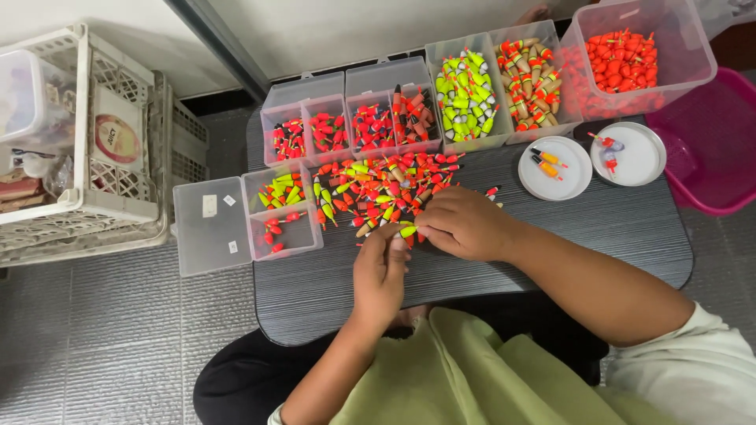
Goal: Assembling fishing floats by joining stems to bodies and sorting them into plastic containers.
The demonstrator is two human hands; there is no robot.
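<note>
Grey floor tiles surround a small dark table (551, 252) seen from the head view, with white lattice crates (102, 142) stacked well apart to the person's left and a pink basin (720, 149) just beside the table's right edge. Along the far edge stand clear compartment boxes (394, 106) filled with sorted red, yellow-green and orange floats, and a large tub (638, 55) of red pieces sits at the far right corner. Two white lids (587, 161) lie near the tub, each bearing a few floats. An open box (279, 212) overhangs the table's left edge, its lid flat and its cells partly filled. A loose pile of floats (386, 185) covers the table centre. The left hand (379, 271) rests at the pile's near edge, fingers curled and pinching a yellow-green float (406, 230) at their tips. The right hand (465, 224) lies touching the pile, fingers bent down among the pieces; whether they grip one cannot be told. Judged risks: a sweep of either wrist could scatter the pile off the near edge, since the round floats would roll; the overhanging box could tip if pressed on its lid side; like-coloured pieces could land in the wrong cell.
</note>
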